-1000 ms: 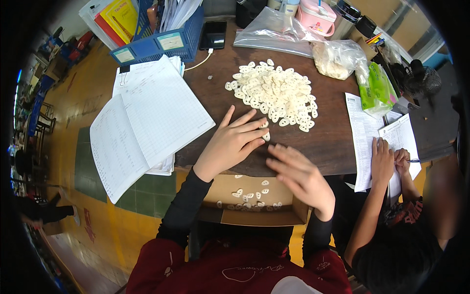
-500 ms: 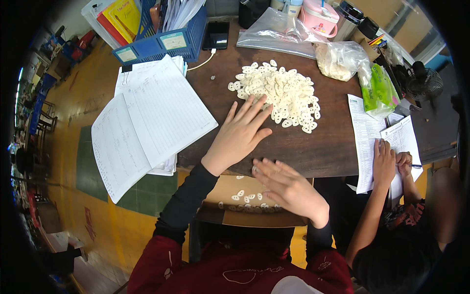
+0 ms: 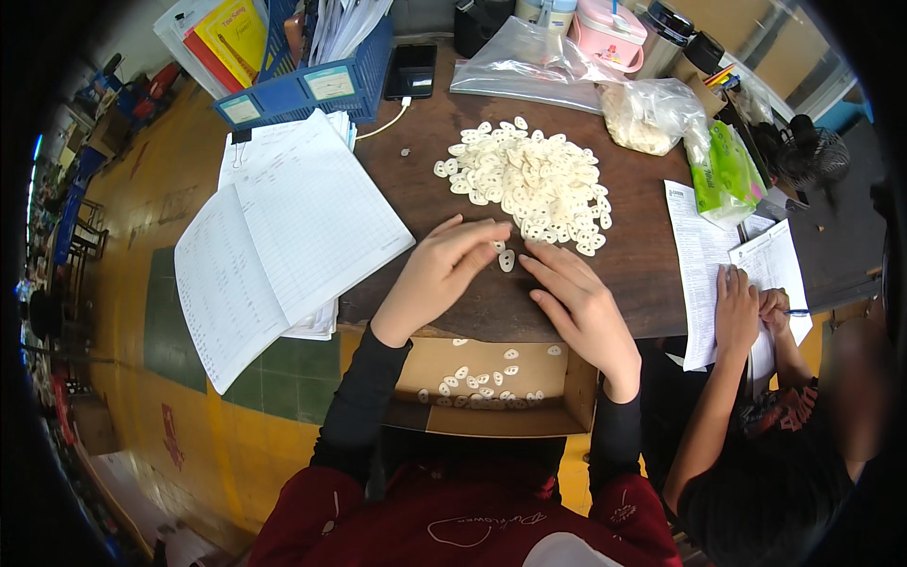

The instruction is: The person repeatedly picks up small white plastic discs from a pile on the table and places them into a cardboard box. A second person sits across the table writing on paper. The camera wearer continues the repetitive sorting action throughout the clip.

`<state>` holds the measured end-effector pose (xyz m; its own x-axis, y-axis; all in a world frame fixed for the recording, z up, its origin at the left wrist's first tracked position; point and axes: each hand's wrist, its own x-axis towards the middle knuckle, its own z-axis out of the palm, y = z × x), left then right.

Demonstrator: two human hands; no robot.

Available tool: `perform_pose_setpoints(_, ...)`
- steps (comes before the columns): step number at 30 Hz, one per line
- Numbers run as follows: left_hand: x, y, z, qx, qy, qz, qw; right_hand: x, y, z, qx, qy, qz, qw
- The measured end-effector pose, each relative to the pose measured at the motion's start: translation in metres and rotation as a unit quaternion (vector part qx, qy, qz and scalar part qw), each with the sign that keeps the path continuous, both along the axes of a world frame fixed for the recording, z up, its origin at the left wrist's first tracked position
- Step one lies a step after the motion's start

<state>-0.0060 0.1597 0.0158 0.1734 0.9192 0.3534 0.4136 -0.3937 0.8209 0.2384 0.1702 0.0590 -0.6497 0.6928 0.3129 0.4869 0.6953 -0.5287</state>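
Note:
A heap of small cream oval pieces with holes [image 3: 539, 180] lies on the dark wooden table [image 3: 633, 293]. At its near edge, my left hand [image 3: 439, 274] rests with fingers bent toward the right and the thumb apart. My right hand [image 3: 586, 307] faces it, its fingers stretched toward the heap and slightly spread. Between the two hands a few loose pieces [image 3: 507, 260] lie on the tabletop; neither hand visibly grips one. Below the table edge, an open cardboard box [image 3: 572, 383] holds several of the same pieces, scattered and gathered along its near side.
On the left are an open notebook [image 3: 293, 227], a blue file holder [image 3: 331, 87] and a phone [image 3: 411, 71]. Plastic bags [image 3: 652, 113] and a pink container [image 3: 609, 38] stand at the back. To the right, another person's hand [image 3: 737, 307] rests on papers [image 3: 694, 265].
My left hand has drawn back from the heap and its fingers have bent. My right hand has moved up from over the box to the table. A few pieces now lie between the hands.

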Motion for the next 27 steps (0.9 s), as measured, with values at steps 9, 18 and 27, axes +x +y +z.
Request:
perform_pose_setpoints(9, 0.000, 0.002, -0.001, -0.025, 0.065, 0.025, 0.997, -0.026, -0.002, -0.027, 0.037, -0.097, 0.008, 0.995)
perform_pose_setpoints(18, 0.004, 0.002, -0.011, 0.033, 0.184, 0.050, 0.981, -0.005, -0.022, -0.020, 0.064, -0.126, 0.011, 0.990)
perform_pose_setpoints(27, 0.003, 0.002, -0.009, 0.044, 0.179, 0.041, 0.982, 0.003, -0.020, -0.010, -0.063, 0.007, 0.005, 0.998)
